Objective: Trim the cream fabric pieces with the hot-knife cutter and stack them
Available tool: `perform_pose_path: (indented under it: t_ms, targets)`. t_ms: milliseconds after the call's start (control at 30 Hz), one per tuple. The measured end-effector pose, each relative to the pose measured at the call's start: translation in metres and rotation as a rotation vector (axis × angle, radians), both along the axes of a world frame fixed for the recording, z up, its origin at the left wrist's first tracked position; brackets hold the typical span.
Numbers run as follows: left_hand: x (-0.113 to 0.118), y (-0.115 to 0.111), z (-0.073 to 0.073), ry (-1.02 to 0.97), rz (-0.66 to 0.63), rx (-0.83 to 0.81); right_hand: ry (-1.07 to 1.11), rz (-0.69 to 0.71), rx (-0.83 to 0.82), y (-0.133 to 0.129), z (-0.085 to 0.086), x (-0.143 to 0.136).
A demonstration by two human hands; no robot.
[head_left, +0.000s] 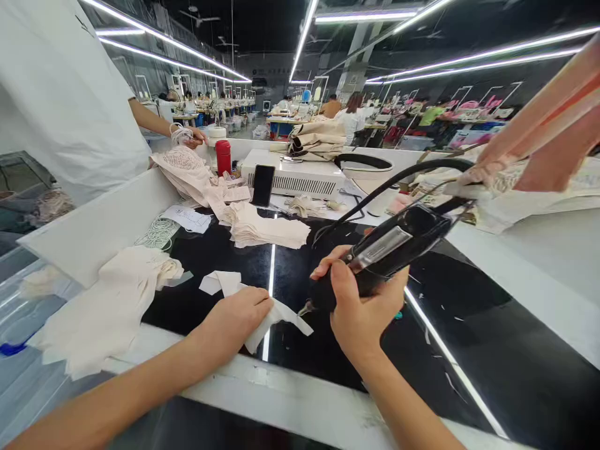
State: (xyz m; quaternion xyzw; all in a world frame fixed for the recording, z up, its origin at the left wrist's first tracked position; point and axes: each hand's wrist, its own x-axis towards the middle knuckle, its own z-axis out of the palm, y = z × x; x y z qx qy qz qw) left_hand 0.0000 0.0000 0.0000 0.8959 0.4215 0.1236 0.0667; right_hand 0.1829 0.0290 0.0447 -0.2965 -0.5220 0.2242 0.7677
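Observation:
My right hand is wrapped around a black corded handheld tool with a narrow metal tip. Pointing down to the left, the tip meets or nearly meets the right end of a cream fabric piece. My left hand, fingers together and curled, holds this fabric down on the glossy black work surface; its fingertips are partly hidden. Behind it lies a stack of cut cream fabric pieces. Another pile of cream fabric hangs over the table's left edge.
A phone, a red bottle and a vented white box stand at the back. A thick black cable arches to the tool. A co-worker's hand is beyond the left panel. Thread scraps lie at right.

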Motion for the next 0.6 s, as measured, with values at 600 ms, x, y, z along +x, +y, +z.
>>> perform_pose_path:
  t_ms: [600]
  targets:
    - [0.043, -0.042, 0.051, -0.916, -0.273, -0.322, 0.027, 0.031, 0.016, 0.005, -0.003, 0.0]
